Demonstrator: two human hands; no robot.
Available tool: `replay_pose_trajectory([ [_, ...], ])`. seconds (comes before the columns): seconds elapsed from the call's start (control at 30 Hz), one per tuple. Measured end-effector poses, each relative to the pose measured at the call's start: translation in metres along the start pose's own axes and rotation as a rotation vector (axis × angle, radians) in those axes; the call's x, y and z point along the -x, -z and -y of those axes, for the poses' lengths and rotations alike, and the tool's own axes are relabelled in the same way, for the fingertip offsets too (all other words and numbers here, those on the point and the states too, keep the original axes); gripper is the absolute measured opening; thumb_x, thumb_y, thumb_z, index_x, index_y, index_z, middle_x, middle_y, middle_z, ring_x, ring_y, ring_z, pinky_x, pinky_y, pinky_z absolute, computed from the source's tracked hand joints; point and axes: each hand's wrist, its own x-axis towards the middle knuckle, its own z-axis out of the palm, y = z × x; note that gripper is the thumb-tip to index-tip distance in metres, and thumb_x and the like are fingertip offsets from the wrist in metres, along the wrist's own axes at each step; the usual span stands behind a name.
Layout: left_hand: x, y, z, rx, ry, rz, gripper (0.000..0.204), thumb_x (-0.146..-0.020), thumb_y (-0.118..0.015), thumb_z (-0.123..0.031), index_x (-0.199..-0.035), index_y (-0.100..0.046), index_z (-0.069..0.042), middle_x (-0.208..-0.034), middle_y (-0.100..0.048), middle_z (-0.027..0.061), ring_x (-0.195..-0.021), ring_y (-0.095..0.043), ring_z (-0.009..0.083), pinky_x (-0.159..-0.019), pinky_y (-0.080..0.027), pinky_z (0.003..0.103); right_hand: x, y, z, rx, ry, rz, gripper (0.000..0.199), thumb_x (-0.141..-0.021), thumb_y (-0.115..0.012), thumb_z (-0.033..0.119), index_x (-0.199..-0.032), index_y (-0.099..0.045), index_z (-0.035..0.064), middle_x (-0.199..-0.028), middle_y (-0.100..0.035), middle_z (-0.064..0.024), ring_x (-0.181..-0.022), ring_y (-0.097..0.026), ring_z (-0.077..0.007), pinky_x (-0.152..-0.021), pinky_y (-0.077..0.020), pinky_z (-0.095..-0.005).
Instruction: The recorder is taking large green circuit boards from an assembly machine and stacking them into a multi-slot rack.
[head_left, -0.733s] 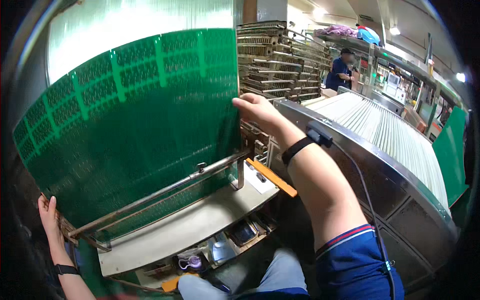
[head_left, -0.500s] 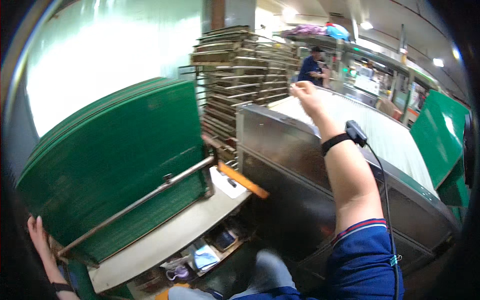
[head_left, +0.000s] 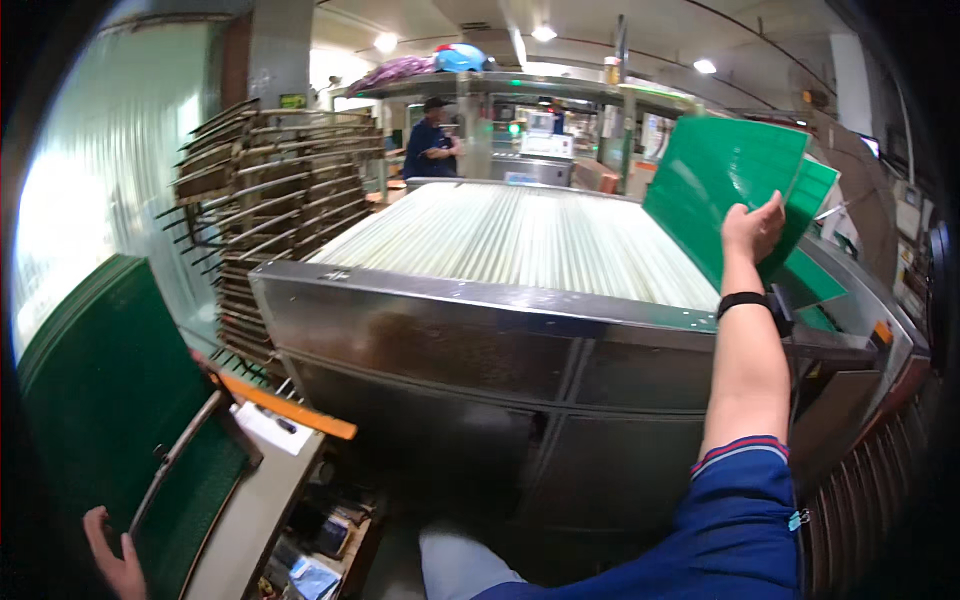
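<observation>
My right hand (head_left: pixel 755 230) is stretched out at the far right, at the right edge of a green board (head_left: pixel 735 175). Its thumb and fingers are apart, and I cannot tell whether they touch the board. The board stands tilted, with a second green sheet (head_left: pixel 815 195) showing behind it. At the lower left, my left hand (head_left: pixel 115 555) has its thumb and fingers apart and holds nothing visible. It is beside a stack of upright dark green boards (head_left: pixel 100 390), held behind a metal bar (head_left: pixel 180 455).
A wide metal-sided machine (head_left: pixel 470 345) with a pale ribbed top (head_left: pixel 510 235) fills the middle. Stacked racks (head_left: pixel 290 200) stand at its left. An orange strip (head_left: pixel 290 405) juts from the bench (head_left: pixel 235 520). A person in dark blue (head_left: pixel 430 145) stands beyond the machine.
My view has swung right. My right hand has moved from over the machine's far left corner to the green board at the right. My left hand remains beside the stacked boards.
</observation>
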Motion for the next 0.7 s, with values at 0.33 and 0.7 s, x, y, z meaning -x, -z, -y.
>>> replay_pose_trajectory([
  [0.33, -0.003, -0.037, -0.004, -0.358, -0.067, 0.145, 0.037, -0.088, -0.063, -0.023, -0.122, -0.061, -0.008, -0.108, -0.066, 0.0133, -0.100, -0.063, 0.0333, -0.085, -0.049, 0.043, -0.016, -0.040, -0.043, -0.280, -0.424, 0.143, 0.058, -0.078, -0.064, 0.035, -0.122, -0.056, -0.0018, -0.112, -0.066, -0.0247, -0.104, -0.063, -0.0385, -0.092, -0.0479, -0.0465],
  [0.7, -0.014, -0.038, -0.016, -0.177, 0.015, 0.125, 0.035, -0.076, -0.072, -0.027, -0.106, -0.065, -0.009, -0.093, -0.067, 0.0128, -0.090, -0.064, 0.0346, -0.078, -0.050, 0.047, -0.045, -0.154, -0.169, -0.411, -0.273, 0.627, 0.071, -0.093, -0.049, 0.060, -0.118, -0.065, -0.0041, -0.122, -0.065, -0.0224, -0.112, -0.059, -0.0394, -0.098, -0.0441, -0.0429],
])
